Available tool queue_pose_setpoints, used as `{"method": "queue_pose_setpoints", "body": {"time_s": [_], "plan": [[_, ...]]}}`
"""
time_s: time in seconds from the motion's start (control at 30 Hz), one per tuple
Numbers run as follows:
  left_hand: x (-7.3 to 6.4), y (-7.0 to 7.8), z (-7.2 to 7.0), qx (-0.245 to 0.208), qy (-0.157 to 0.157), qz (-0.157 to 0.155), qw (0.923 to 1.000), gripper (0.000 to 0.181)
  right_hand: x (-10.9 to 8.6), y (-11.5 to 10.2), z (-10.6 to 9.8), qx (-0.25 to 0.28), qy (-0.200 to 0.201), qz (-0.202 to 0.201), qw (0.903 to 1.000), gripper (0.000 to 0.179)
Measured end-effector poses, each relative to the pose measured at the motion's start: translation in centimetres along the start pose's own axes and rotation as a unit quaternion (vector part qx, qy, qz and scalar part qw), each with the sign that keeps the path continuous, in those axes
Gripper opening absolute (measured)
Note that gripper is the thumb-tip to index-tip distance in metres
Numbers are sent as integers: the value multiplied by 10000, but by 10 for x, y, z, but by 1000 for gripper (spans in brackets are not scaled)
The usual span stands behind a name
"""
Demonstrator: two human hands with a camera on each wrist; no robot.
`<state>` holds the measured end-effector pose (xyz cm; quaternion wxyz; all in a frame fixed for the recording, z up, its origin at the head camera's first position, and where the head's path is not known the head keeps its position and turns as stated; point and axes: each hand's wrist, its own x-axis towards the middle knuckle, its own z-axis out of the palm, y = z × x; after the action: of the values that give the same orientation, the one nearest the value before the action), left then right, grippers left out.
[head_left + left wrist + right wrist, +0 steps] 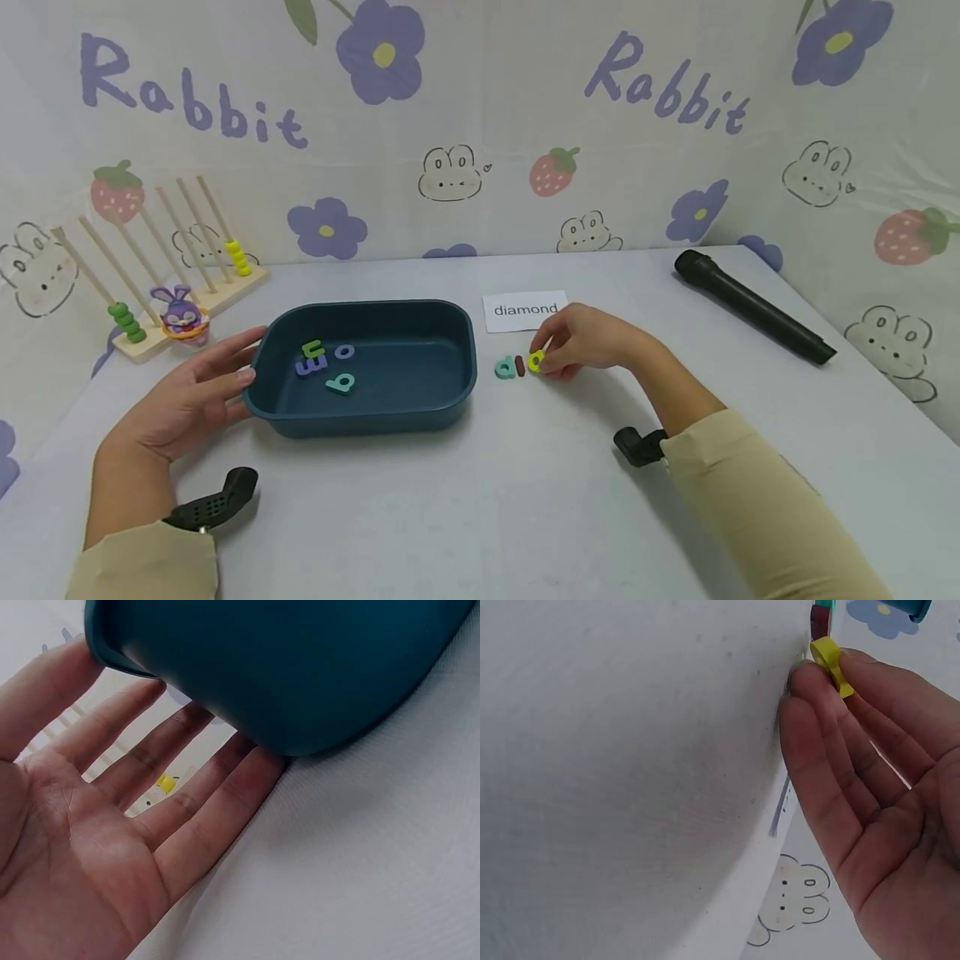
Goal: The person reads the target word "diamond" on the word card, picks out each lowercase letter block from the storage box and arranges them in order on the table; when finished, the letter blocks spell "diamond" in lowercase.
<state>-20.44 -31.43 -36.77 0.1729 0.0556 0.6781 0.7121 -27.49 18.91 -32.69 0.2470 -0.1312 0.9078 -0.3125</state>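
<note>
My right hand (pixel 585 340) pinches a yellow letter (pixel 536 360), apparently an "a", between thumb and fingers, low over the table. Just left of it lie a small dark red letter piece (pixel 520 366) and a teal "d" (pixel 506 367). Behind them is a white card (pixel 525 312) printed "diamond". My left hand (pixel 183 396) touches the left end of a dark teal basin (pixel 405 419), its fingers nearly straight. Inside the basin lie a green letter (pixel 312 348), a purple "m" (pixel 311 366), a purple "o" (pixel 344 352) and a teal letter (pixel 341 383).
At the far left stands a wooden peg rack (pixel 228 287) with green and yellow beads, and a purple rabbit figure (pixel 181 315) in front of it. A black microphone-like stick (pixel 753 306) lies at the right. A patterned cloth hangs behind the table.
</note>
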Motion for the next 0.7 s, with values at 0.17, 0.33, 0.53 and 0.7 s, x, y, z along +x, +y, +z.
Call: {"method": "queue_pose_setpoints", "body": {"time_s": [0.17,0.33,0.53,0.7], "plan": [[0,1,0,-16,1,15,10000,60,1,1,1,-250,12,-18,9997,22],[1,2,0,53,-2,-14,10000,61,1,4,2,-249,53,26,9997,21],[3,0,0,111,-17,0,9999,61,1,5,4,-415,90,39,9991,19],[3,-1,-1,150,12,-65,9999,62,2,5,4,-475,100,18,9988,19]]}}
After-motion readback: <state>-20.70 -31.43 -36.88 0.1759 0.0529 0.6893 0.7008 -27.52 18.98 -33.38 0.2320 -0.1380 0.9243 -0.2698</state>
